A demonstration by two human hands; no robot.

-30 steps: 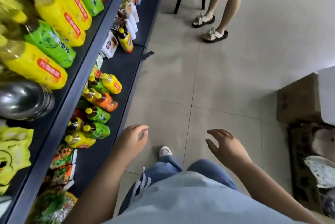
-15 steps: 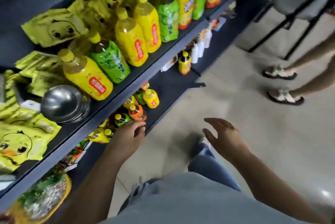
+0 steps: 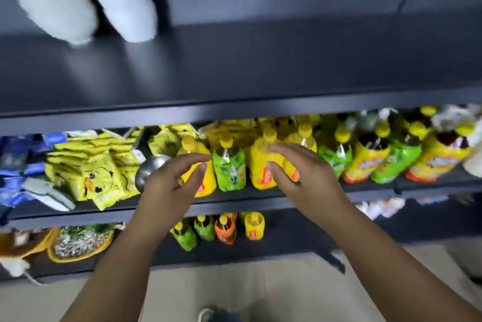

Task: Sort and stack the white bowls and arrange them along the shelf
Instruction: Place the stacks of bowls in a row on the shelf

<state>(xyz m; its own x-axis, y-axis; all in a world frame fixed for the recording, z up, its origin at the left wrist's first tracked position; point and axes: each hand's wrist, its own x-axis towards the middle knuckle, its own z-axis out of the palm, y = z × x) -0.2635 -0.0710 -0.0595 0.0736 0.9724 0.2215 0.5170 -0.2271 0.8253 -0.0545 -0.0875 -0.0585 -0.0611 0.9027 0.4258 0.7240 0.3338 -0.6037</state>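
Quick rundown, nothing fancy: a white bowl stack (image 3: 56,1) and a second white bowl stack (image 3: 122,1) are parked on the top shelf (image 3: 260,66) out at about 11 o'clock. They're set just beside each other and smeared badly by blur, so single bowls can't be counted. Nothing is held by either hand. The left hand (image 3: 169,186) and the right hand (image 3: 305,178) are stretched out near the middle of the view, in front of the middle shelf (image 3: 234,205), with fingers loosely curved and spread wide and fingertips pointed toward each other across a gap. A green bottle (image 3: 229,167) is framed in that gap, with yellow bottles on either side partly covered by the fingers. Toward 9 o'clock, yellow duck packets (image 3: 99,173) are piled up, and a metal bowl (image 3: 151,167) is tucked between them and the left hand. Small bottles (image 3: 216,230) are lined up on the bottom shelf (image 3: 287,238) at 6 o'clock, above the pale floor (image 3: 234,290), where a shoe (image 3: 216,315) is cut off by the bottom edge.
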